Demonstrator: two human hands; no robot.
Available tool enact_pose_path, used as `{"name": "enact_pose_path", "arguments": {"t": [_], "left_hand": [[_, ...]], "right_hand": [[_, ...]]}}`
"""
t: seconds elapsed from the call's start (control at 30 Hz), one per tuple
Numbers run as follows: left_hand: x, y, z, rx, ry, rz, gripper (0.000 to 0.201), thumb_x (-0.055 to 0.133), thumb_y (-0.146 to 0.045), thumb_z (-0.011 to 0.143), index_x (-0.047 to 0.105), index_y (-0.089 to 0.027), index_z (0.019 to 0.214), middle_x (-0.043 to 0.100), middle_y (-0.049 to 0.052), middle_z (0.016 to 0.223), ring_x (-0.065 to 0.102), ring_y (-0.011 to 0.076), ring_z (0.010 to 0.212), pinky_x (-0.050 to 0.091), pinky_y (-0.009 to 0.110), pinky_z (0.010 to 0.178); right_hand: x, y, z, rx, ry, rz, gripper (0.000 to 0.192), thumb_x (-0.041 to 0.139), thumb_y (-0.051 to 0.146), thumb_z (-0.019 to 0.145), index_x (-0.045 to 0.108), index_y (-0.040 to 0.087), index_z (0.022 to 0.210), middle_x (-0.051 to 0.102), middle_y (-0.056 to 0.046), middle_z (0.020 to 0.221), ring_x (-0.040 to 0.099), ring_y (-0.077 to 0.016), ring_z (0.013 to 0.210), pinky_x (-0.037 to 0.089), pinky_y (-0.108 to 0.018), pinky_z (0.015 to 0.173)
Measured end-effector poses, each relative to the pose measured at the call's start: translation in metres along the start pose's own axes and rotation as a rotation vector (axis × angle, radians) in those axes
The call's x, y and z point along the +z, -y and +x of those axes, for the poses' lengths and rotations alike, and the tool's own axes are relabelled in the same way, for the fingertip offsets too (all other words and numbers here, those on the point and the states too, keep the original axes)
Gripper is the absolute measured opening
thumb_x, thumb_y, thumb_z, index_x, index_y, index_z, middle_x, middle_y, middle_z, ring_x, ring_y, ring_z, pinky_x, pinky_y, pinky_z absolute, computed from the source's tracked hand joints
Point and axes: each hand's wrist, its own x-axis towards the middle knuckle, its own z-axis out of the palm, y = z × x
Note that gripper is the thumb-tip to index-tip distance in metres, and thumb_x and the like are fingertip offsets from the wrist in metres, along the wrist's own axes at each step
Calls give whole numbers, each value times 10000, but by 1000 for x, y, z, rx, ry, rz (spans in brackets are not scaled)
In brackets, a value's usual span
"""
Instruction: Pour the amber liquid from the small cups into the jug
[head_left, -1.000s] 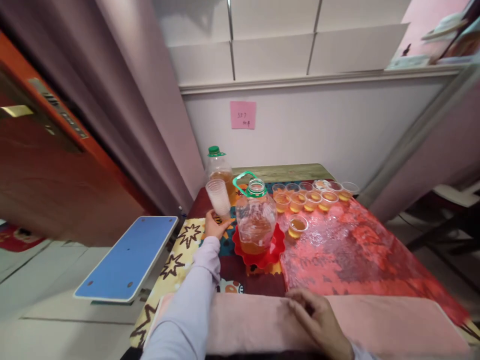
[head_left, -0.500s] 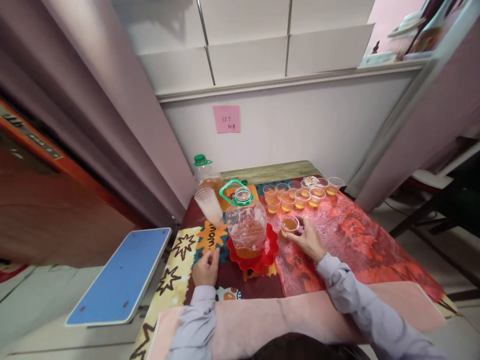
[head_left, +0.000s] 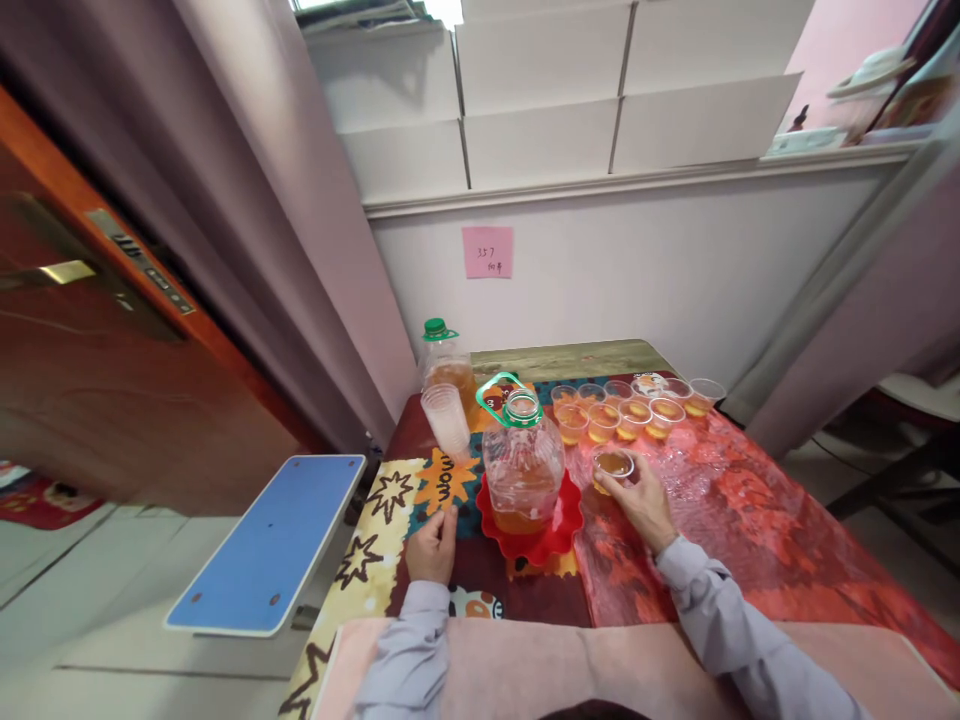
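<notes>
My right hand (head_left: 642, 503) is closed around a small clear cup of amber drink (head_left: 613, 466) standing on the red plastic sheet (head_left: 720, 520), just right of the big jug. The clear jug with a green neck and handle (head_left: 523, 460), partly full of amber liquid, stands on a red scalloped plate (head_left: 555, 535). My left hand (head_left: 433, 545) rests flat on the patterned cloth, left of the plate, holding nothing. A stack of clear empty cups (head_left: 448, 420) stands beyond it.
Several small filled cups (head_left: 634, 405) sit in rows at the table's far side. A green-capped bottle (head_left: 446, 365) stands at the far left corner. A blue stool top (head_left: 270, 540) lies left of the table, a wooden door beyond. A pink towel (head_left: 525, 665) covers the near edge.
My left hand let go of the stack of cups and came back to rest on the cloth. My right hand reached from the towel to the lone filled cup and took hold of it.
</notes>
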Motion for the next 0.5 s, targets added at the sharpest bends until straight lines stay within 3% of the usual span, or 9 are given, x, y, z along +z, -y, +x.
{"name": "enact_pose_path", "arguments": {"t": [0.1, 0.37, 0.5], "left_hand": [[-2, -2, 0, 5, 19, 2, 548, 502, -604, 910, 490, -205, 535, 462, -22, 507, 393, 100, 506, 329, 230, 541], [-6, -7, 1, 17, 48, 0, 548, 499, -606, 907, 477, -206, 533, 450, -25, 508, 411, 102, 509, 343, 222, 547], [-6, -8, 1, 16, 59, -1, 539, 499, -592, 903, 465, -206, 527, 443, -25, 510, 392, 101, 508, 335, 227, 548]], "right_hand": [[-6, 36, 9, -39, 26, 88, 687, 897, 580, 702, 626, 200, 1207, 757, -150, 1202, 742, -317, 1097, 573, -537, 1024], [-19, 185, 33, -209, 261, 152, 586, 901, 498, 767, 654, 236, 1230, 744, -115, 1265, 734, -277, 1122, 603, -449, 974], [-13, 228, 36, -283, 372, 145, 547, 870, 498, 812, 660, 234, 1243, 774, -99, 1209, 743, -266, 1088, 607, -447, 948]]}}
